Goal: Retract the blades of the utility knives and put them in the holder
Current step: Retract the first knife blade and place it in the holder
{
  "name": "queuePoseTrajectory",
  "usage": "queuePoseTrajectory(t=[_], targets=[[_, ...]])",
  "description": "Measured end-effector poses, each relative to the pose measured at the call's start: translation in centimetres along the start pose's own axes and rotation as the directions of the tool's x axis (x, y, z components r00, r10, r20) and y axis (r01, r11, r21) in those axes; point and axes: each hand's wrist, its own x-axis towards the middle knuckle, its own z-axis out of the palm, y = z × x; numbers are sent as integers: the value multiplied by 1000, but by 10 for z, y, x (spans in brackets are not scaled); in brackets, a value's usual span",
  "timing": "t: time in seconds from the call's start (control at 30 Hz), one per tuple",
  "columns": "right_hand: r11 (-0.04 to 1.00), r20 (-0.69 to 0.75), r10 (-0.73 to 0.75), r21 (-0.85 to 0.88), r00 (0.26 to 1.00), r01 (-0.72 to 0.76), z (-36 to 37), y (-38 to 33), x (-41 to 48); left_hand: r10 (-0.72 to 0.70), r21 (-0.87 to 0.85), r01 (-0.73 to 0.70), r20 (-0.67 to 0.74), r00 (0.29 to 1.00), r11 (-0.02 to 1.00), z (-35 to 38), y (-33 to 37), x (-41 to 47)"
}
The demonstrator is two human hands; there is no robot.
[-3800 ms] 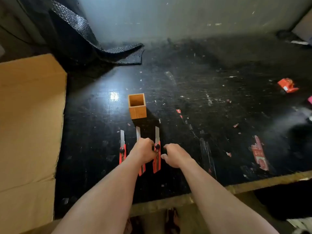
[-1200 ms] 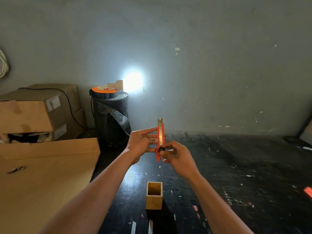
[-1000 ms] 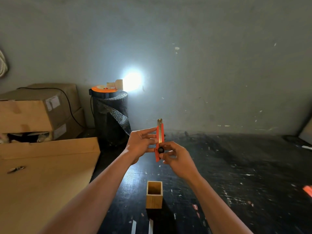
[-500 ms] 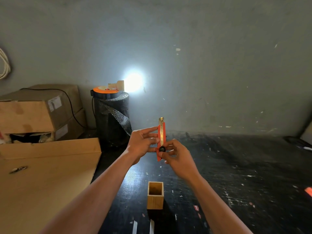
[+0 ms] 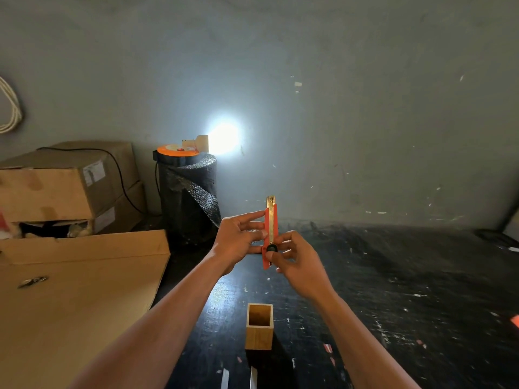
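I hold an orange utility knife (image 5: 271, 220) upright in the air above the black table. My left hand (image 5: 238, 239) pinches its body from the left. My right hand (image 5: 295, 259) grips its lower end, thumb at the black slider knob (image 5: 271, 248). Only a short metal tip shows above the orange body. The square wooden holder (image 5: 259, 327) stands below the hands, with no knife in it. Two bare blade tips (image 5: 224, 378) (image 5: 253, 377) of other knives show at the bottom edge in front of the holder.
A large cardboard sheet (image 5: 70, 299) covers the left. Behind it are stacked cardboard boxes (image 5: 64, 189) and a black bubble-wrap roll (image 5: 187, 192) with an orange reel on top. A bright lamp (image 5: 223, 138) glares on the grey wall. The black table (image 5: 407, 290) stretches right.
The knife was lifted off the table with both hands and held upright. Over the last second my right thumb stays on the slider knob and the knife barely shifts.
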Motion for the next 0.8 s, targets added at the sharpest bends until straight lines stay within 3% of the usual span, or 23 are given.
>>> queuePoseTrajectory(t=[0.2,0.5,0.8], targets=[[995,58,-52,-82,997,57,-2,-1,1,-3,-22,2,-10,1000,1000,-3,3,1],[999,-18,31,-19,999,-31,5,8,2,34,-11,-34,8,999,999,0,-4,-7],[986,-6,101,133,995,-99,11,25,18,-42,-58,43,23,999,997,4,-44,-12]])
